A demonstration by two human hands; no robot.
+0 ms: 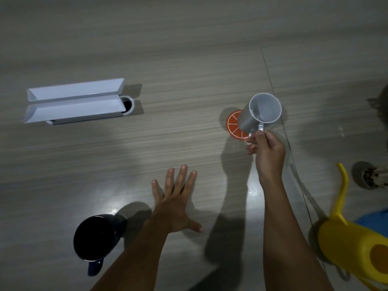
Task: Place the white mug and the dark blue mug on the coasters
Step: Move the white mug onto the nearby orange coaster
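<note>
While the white mug (260,114) is hovering tilted over the orange coaster (235,126), the right hand (267,150) is pinching its handle; rigid and likely breakable, it is wanting a gentle landing. Nearer left, the dark blue mug (95,238) is standing beside the left hand (176,206), which is lying spread, holding nothing.

We count two mugs, one white mug (260,114) and one dark blue mug (95,238), one orange coaster (233,122), one yellow watering can (354,242), and two hands.

Home setting, wood-grain table (189,59), yellow watering can (354,242), mugs
</note>
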